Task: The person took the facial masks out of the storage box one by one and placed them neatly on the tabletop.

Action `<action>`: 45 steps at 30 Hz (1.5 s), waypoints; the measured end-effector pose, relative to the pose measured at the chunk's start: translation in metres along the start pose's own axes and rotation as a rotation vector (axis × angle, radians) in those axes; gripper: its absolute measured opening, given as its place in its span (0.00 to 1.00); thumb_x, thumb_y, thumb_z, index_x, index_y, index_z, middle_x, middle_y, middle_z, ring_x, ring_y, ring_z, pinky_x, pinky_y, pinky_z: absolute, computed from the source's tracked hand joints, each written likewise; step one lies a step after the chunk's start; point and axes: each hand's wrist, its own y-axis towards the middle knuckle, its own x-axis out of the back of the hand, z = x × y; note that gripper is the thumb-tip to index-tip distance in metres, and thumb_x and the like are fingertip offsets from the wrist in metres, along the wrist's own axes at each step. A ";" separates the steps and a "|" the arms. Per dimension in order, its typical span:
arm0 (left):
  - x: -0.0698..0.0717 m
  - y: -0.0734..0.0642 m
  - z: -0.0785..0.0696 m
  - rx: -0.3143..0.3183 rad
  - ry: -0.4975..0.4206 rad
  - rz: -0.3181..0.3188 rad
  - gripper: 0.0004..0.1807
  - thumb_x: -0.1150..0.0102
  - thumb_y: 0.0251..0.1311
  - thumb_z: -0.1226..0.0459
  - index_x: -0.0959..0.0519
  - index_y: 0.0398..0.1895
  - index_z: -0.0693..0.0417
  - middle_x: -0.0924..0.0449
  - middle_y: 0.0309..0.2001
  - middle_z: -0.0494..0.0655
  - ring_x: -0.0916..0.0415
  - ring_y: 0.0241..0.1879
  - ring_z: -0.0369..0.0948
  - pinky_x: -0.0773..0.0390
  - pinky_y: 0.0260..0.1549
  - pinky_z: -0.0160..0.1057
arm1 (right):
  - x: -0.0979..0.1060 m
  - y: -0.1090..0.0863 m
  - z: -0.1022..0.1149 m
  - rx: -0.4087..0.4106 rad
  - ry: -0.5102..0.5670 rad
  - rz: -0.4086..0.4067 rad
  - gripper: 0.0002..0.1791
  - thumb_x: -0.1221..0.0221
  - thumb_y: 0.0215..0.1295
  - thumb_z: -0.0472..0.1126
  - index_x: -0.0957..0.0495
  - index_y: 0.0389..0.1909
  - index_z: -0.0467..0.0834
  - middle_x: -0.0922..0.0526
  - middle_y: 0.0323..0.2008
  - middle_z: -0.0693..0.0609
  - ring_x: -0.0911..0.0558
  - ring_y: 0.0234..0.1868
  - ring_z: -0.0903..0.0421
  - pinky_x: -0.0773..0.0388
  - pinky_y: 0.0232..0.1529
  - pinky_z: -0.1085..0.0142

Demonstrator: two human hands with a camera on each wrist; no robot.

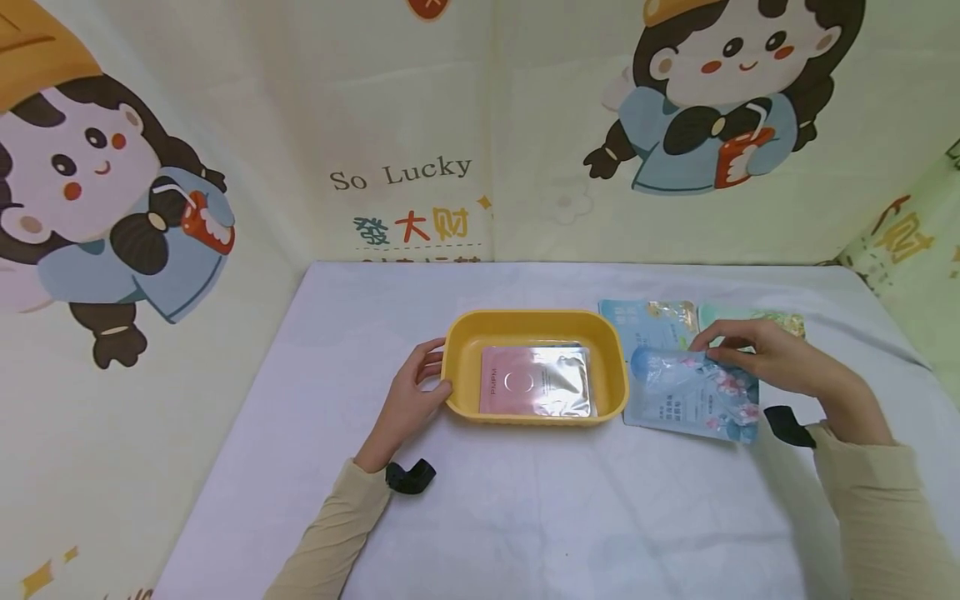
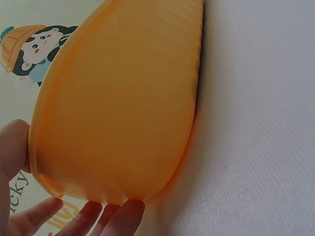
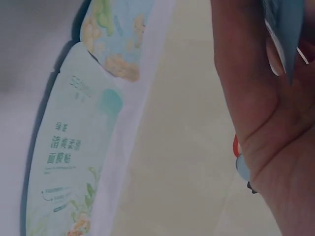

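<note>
A: Head view first. Anything in the right grip [image 1: 787,360]?
B: Yes, a flowered blue packet [image 1: 678,396]. Pinched near the far right corner, with thumb and fingers nearly together.
A: And in the left grip [image 1: 407,404]?
B: The left end of the yellow tray [image 1: 536,421]. Half curled, around the outside.
A: Other things about?
B: Flat inside the yellow tray, a pink packet [image 1: 517,381]. Behind the flowered blue packet, on the counter [image 1: 525,517], a pale blue packet [image 1: 637,323] and a green packet [image 1: 787,320].
A: Likely trouble?
B: Perhaps a slip or a sag, because of slick film pinched at one corner only. Perhaps a snag on the rim, with the packet's left edge right by the tray's right end. Or a nudge to the pale blue packet, partly covered in this view; cannot tell about contact.
A: Left wrist view?
B: Thumb at the rim, fingertips against the outer wall. Possible skid or tilt of the yellow tray, if pushed harder from that end.
A: Right wrist view?
B: Just a blue sliver between thumb and fingers, edge-on. Cannot tell the depth of the pinch. Apart from the grip, off to one side, the green packet and the pale blue packet.
</note>
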 end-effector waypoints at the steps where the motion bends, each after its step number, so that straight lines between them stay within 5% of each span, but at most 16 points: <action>1: 0.000 0.000 0.000 0.001 -0.001 0.000 0.31 0.46 0.53 0.72 0.38 0.64 0.56 0.30 0.56 0.58 0.30 0.53 0.50 0.27 0.51 0.47 | -0.001 0.001 -0.001 -0.002 0.005 0.007 0.12 0.45 0.62 0.32 0.22 0.42 0.51 0.20 0.38 0.56 0.23 0.32 0.61 0.26 0.32 0.74; 13: -0.004 0.011 0.035 0.011 0.007 -0.034 0.31 0.43 0.52 0.67 0.35 0.61 0.39 0.28 0.53 0.44 0.29 0.51 0.41 0.25 0.48 0.39 | -0.020 0.006 -0.016 -0.026 0.017 0.050 0.11 0.43 0.61 0.36 0.21 0.43 0.51 0.21 0.43 0.58 0.24 0.42 0.62 0.25 0.42 0.73; 23: -0.005 0.011 0.039 -0.005 -0.008 -0.039 0.30 0.43 0.52 0.66 0.34 0.60 0.37 0.28 0.52 0.42 0.28 0.50 0.40 0.23 0.44 0.38 | -0.037 0.008 -0.025 -0.064 -0.024 0.048 0.13 0.41 0.56 0.29 0.22 0.42 0.45 0.20 0.39 0.54 0.23 0.37 0.60 0.23 0.40 0.69; 32: -0.006 0.011 0.040 -0.016 -0.010 -0.044 0.30 0.43 0.52 0.67 0.34 0.60 0.37 0.28 0.52 0.42 0.28 0.50 0.39 0.22 0.44 0.38 | -0.044 0.009 -0.029 -0.141 -0.028 0.069 0.12 0.39 0.56 0.35 0.22 0.42 0.45 0.21 0.41 0.54 0.25 0.40 0.58 0.23 0.43 0.63; 45: -0.004 0.010 0.038 -0.002 -0.008 -0.034 0.31 0.43 0.53 0.67 0.35 0.61 0.38 0.29 0.54 0.45 0.28 0.51 0.42 0.23 0.44 0.38 | -0.033 0.029 0.006 -0.114 -0.121 0.015 0.15 0.38 0.57 0.39 0.24 0.46 0.43 0.22 0.44 0.50 0.26 0.42 0.53 0.24 0.43 0.56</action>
